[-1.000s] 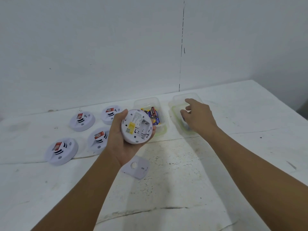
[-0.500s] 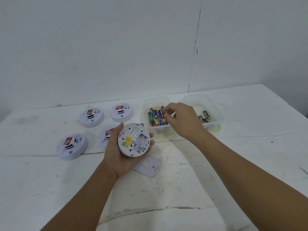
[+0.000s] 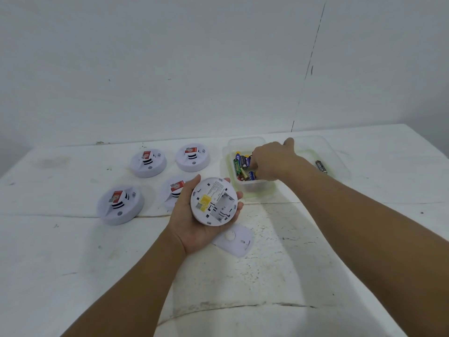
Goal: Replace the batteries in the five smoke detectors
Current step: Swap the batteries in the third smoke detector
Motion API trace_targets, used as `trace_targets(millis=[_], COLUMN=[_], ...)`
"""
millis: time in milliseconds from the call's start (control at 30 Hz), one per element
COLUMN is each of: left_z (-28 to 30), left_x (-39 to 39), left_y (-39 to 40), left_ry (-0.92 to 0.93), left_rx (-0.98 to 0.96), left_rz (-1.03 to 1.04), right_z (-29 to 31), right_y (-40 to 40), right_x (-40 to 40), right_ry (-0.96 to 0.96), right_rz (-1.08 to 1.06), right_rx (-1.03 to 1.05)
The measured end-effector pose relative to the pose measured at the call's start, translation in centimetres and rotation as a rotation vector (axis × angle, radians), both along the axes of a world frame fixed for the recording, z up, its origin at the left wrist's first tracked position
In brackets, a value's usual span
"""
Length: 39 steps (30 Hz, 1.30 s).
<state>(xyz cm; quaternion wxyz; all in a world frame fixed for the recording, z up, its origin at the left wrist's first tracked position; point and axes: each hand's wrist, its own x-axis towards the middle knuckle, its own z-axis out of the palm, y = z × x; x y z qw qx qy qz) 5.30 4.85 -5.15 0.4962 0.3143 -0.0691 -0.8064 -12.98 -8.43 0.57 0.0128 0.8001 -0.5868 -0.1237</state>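
The open smoke detector [image 3: 213,201] lies back-up in the left hand [image 3: 194,220], fingers curled round its rim, its empty battery bay facing up. The fresh batteries [image 3: 243,166] sit in the clear tub [image 3: 250,186] just beyond and right of that grip, most lying lengthwise away from the person. The right hand [image 3: 272,159] is nearer, fingertips down among them; whether it pinches one I cannot tell. Four detectors [image 3: 120,205] rest left, the cover plate [image 3: 234,240] below

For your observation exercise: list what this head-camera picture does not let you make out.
- Right hand fingertips: hidden by its own back inside the clear plastic tub of batteries; grip unknowable.
- Round white smoke detector held in the left hand: label print too small.
- Fourth white detector on the table: partly behind the left hand.
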Motion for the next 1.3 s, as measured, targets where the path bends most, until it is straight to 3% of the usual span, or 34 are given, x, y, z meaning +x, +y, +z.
trace_targets(millis=[300,600,933,1100,1300], left_z=[-0.4,-0.5,-0.9,-0.7,-0.8], left_x=[0.2,0.2,0.3,0.2,-0.1], left_y=[-0.4,-0.5,-0.5,-0.7,-0.4], left_ry=[0.021,0.037,0.061,0.051,0.052], left_rx=[-0.01,0.004,0.014,0.004,0.01], left_rz=[-0.032,-0.018,-0.013,-0.012,0.041], right_z=[0.9,0.4,1.7,4.0,2.7], right_y=[0.0,0.1,0.6,2.2,7.3], right_x=[0.2,0.1,-0.2,-0.3,0.7], right_ry=[0.062,0.09,-0.038,-0.374,-1.052], right_rz=[0.077,0.117,0.147,0.106,0.099], right_rx=[0.09,-0.013,0.0,-0.097,-0.058])
